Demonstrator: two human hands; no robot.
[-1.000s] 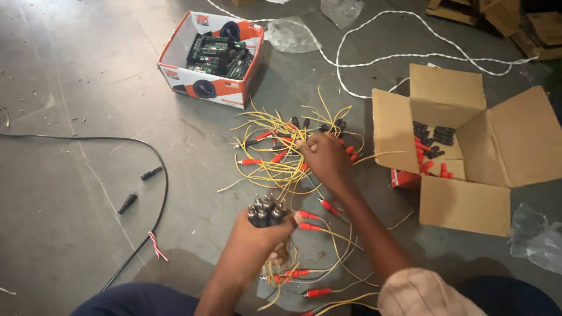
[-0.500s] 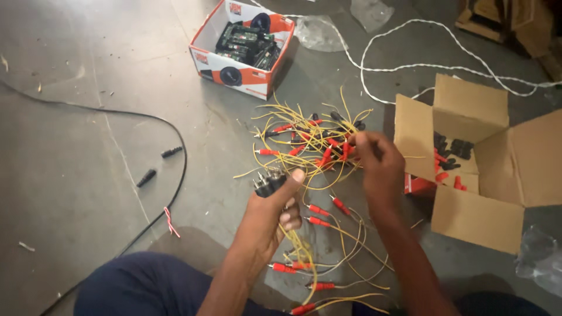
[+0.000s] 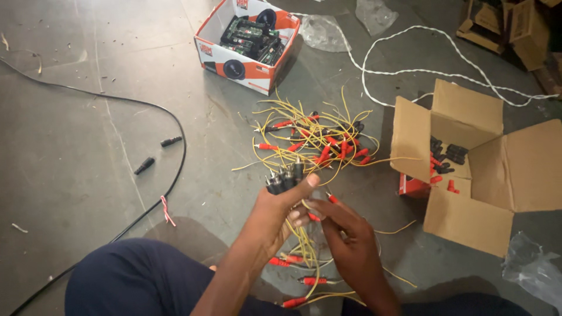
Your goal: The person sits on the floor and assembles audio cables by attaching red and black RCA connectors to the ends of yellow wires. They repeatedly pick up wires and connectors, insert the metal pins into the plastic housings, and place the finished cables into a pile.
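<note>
dim even indoor light, soft shadows, slight blur, no glare

Off to my upper left an orange-and-white carton sits on the grey floor, packed with green circuit boards. A black cable curves past two loose black plugs. A white cord loops beyond, near crumpled clear plastic.

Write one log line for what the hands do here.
left hand: grips bundle of black plugs | right hand: pinches yellow wires | wire pile: on floor
</note>
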